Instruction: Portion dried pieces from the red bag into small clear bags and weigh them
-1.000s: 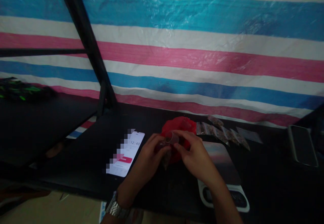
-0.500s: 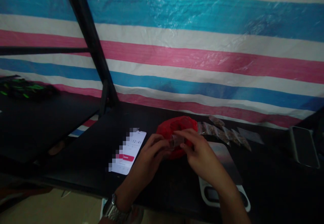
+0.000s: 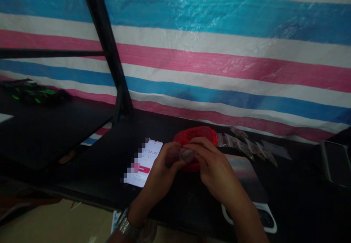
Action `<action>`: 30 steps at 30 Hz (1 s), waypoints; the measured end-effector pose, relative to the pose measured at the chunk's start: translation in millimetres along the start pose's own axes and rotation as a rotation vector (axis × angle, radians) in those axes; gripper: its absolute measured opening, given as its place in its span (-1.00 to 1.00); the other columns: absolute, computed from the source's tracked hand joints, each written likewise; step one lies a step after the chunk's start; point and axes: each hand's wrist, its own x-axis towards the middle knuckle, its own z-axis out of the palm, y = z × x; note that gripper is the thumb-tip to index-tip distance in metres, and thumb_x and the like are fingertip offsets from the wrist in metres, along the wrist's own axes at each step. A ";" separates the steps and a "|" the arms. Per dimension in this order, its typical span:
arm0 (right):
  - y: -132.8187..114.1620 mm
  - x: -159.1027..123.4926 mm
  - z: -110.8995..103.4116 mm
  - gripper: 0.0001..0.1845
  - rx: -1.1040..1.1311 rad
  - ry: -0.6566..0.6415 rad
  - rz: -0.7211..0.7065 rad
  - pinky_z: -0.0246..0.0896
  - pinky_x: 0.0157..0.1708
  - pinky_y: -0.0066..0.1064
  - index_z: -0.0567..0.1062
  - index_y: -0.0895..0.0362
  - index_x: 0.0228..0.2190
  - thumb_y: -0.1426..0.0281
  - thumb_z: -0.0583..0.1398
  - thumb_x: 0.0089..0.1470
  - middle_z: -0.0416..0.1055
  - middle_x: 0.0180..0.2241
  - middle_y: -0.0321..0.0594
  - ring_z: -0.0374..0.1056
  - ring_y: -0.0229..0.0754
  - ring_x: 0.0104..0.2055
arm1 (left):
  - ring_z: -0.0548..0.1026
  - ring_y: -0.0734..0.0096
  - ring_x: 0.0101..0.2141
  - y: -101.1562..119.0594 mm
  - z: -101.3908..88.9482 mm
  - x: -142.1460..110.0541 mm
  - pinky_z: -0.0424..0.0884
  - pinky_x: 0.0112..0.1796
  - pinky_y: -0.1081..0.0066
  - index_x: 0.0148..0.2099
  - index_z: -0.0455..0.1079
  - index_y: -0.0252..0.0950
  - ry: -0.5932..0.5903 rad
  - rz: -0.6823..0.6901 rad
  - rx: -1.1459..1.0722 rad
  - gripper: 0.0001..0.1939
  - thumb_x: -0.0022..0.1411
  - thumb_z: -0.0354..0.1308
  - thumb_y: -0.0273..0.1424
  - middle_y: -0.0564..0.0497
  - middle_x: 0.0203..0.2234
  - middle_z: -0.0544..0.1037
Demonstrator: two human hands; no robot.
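Observation:
My left hand (image 3: pixel 163 166) and my right hand (image 3: pixel 212 166) meet over a black table (image 3: pixel 90 162), fingers pinched together on a small clear plastic packet (image 3: pixel 187 155). Just behind the hands lies a red plastic bag (image 3: pixel 196 137), partly covered by my fingers. A metal watch (image 3: pixel 124 226) is on my left wrist. What the packet contains is too dim to make out.
A lit phone (image 3: pixel 144 162) lies left of my hands. A small scale (image 3: pixel 251 188) sits under my right forearm. Several small filled packets (image 3: pixel 246 146) lie in a row at the right. A dark tray (image 3: pixel 336 159) is far right. A black frame post (image 3: pixel 109 52) stands before a striped tarp (image 3: pixel 219 52).
Both hands have kept working the small clear packet, closing more tightly around it. The view has drifted slightly, shifting everything a little to the right.

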 end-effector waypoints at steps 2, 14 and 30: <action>1.1 -0.2 -1.5 -0.32 0.015 0.019 -0.010 0.36 0.21 -0.22 0.61 -0.08 0.08 0.74 0.02 0.18 0.52 0.12 -0.21 0.46 -0.12 0.18 | 0.63 0.27 -0.03 2.3 0.4 0.5 0.51 0.09 0.22 0.06 0.40 -0.15 -0.014 -0.011 -0.053 -0.61 0.20 0.34 -0.47 0.02 -0.10 0.64; 19.9 2.5 -6.5 -0.60 0.165 0.184 0.125 0.37 0.17 -0.19 0.62 0.00 0.03 0.52 0.24 0.19 0.57 0.02 -0.16 0.49 -0.06 0.08 | 0.68 0.33 -0.10 14.8 -9.7 3.6 0.56 -0.02 0.38 -0.01 0.43 -0.20 0.059 0.004 -0.137 -0.56 0.08 0.47 -0.47 0.03 -0.20 0.71; 23.6 -6.1 -11.9 -0.51 -0.157 0.006 0.214 0.12 0.13 -0.07 0.65 -0.02 -0.06 0.72 0.26 0.10 0.60 0.00 -0.24 0.43 0.01 0.10 | 0.73 0.23 -0.29 40.5 -26.0 7.7 0.64 -0.29 0.36 0.01 0.37 -0.19 0.316 0.133 -0.203 -0.49 0.15 0.49 -0.14 -0.02 -0.30 0.75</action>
